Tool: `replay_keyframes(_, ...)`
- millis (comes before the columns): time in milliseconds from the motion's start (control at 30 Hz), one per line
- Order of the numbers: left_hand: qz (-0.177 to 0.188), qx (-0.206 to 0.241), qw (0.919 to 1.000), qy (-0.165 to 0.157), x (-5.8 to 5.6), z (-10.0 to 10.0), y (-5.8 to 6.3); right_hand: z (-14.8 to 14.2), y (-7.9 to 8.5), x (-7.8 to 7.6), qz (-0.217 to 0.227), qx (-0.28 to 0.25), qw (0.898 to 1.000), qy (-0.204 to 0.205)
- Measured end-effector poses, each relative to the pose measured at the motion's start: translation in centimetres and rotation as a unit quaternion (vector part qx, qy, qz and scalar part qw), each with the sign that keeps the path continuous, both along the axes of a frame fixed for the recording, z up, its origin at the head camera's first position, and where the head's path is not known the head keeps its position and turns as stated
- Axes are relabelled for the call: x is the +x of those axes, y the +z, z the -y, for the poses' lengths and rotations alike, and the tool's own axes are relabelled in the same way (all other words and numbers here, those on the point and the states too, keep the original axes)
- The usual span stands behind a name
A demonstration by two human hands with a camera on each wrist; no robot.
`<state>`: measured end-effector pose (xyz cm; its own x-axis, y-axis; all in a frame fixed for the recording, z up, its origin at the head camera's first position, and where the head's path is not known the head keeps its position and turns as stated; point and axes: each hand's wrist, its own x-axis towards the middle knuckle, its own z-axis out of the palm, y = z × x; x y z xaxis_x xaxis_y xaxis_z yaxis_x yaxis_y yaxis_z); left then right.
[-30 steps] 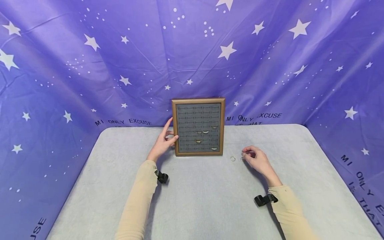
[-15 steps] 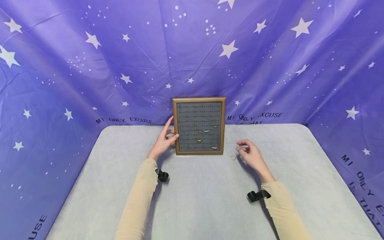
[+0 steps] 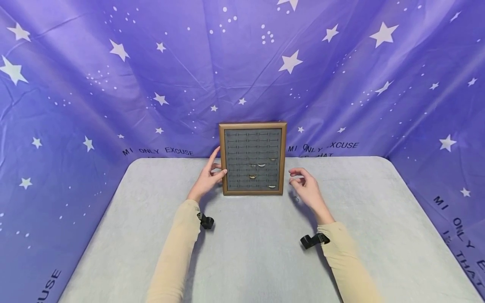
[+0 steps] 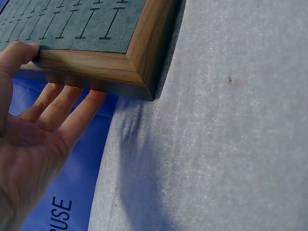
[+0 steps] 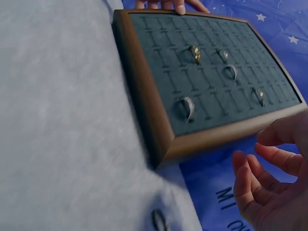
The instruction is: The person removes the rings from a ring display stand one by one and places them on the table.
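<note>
A wood-framed ring display tray [image 3: 253, 147] with a grey slotted pad stands near the back of the table. My left hand [image 3: 206, 180] grips its left side, thumb on the front of the frame and fingers against the outer edge. Several rings sit in slots, among them a gold one [image 5: 195, 54] and a silver one [image 5: 188, 109]. My right hand [image 3: 306, 187] is in the air just right of the tray, thumb and index fingertips pinched together. The ring between them cannot be made out. Below that hand, one loose ring [image 5: 159, 220] lies on the table.
The pale grey table [image 3: 242, 252] carries the tray. Right behind it hangs a purple-blue cloth [image 3: 242, 63] with white stars, which also lines both sides. Black wrist cameras [image 3: 314, 240] sit on both sleeves.
The right hand has lifted and moved left toward the tray. A second ring that lay by its fingertips is gone from the table. The left hand has kept its grip.
</note>
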<state>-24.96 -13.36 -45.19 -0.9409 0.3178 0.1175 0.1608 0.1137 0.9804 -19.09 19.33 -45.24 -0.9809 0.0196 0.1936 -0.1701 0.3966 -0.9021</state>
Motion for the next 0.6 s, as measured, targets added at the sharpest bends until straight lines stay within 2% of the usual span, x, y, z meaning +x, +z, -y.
replay_keyframes(133, -0.001, 0.001, 1.0, -0.001, 0.0, 0.0, -0.1, 1.4, 2.8, 0.5, -0.014, -0.015, 1.0, 0.012)
replay_keyframes(333, 0.002, 0.005, 1.0, -0.003, 0.0, 0.0, 0.0, 2.4, 4.1, -0.4, -0.036, -0.018, 0.999, 0.019)
replay_keyframes(400, 0.001, 0.004, 1.0, -0.003, 0.0, 0.0, 0.0, 2.5, 3.9, -0.9, -0.046, -0.017, 0.999, 0.021)
replay_keyframes(600, -0.003, 0.0, 1.0, -0.003, 0.0, 0.0, 0.0, 2.3, 2.1, -3.2, -0.061, -0.013, 0.998, 0.025)
